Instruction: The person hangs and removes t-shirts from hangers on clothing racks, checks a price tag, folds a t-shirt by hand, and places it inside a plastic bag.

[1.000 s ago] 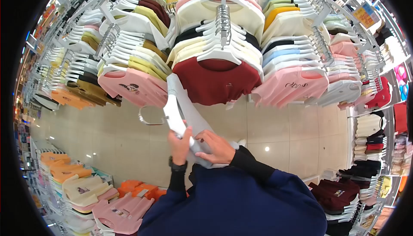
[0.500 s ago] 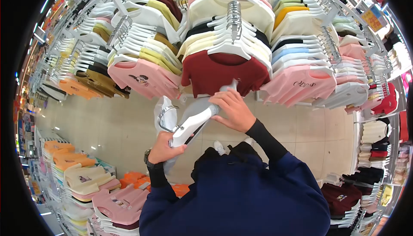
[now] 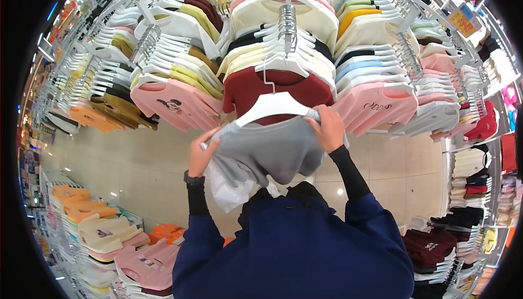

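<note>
The grey garment (image 3: 283,146) hangs in the air on a white hanger (image 3: 272,105), in front of the near end of the central rail (image 3: 289,10) and above the floor (image 3: 147,163). Both ends of the hanger run under the grey cloth at the shoulders, so their tips are largely hidden. The left hand (image 3: 201,154) pinches the left shoulder, fingers curled close on cloth and hanger end; some are out of sight behind. The right hand (image 3: 330,129) grips the right shoulder, thumb in front, other fingers partly hidden. The garment spans between them, its lower edge bunched and hard to make out. White material (image 3: 231,193) droops below its left side; what it is cannot be told. The hook (image 3: 267,75) overlaps a red top (image 3: 248,89); whether they touch is unclear.
</note>
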`<state>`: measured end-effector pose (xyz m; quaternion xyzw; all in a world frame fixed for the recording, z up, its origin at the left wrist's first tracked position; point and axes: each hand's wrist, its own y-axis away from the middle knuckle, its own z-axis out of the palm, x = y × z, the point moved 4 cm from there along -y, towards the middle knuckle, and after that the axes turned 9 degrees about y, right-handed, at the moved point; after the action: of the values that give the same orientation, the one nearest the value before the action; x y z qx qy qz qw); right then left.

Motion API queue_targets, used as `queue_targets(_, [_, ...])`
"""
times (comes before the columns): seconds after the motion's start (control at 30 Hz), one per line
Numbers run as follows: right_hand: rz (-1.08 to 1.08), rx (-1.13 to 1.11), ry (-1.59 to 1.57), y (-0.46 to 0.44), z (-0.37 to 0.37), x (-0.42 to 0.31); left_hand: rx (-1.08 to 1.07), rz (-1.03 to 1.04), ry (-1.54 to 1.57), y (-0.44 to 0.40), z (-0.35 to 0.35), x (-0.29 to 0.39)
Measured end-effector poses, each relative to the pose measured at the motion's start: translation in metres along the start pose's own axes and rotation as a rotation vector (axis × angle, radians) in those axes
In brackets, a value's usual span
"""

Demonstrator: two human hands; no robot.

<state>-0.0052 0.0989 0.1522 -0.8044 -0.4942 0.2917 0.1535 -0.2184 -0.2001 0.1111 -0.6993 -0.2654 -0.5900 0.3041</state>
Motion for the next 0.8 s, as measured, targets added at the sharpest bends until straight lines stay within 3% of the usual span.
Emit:
queue_targets(0.23, [0.104, 0.059, 0.005, -0.019, 0.008, 0.032, 0.157, 0.016, 0.097, -0.047, 0.022, -0.007])
queue_targets(0.5, [0.099, -0.043, -0.063, -0.030, 0.037, 0.051, 0.207, -0.012, 0.084, -0.070, 0.020, -0.034])
queue_targets(0.8, [0.138, -0.388, -0.428, -0.012, 0.038, 0.082, 0.240, -0.011, 0.059, -0.069, 0.012, -0.036])
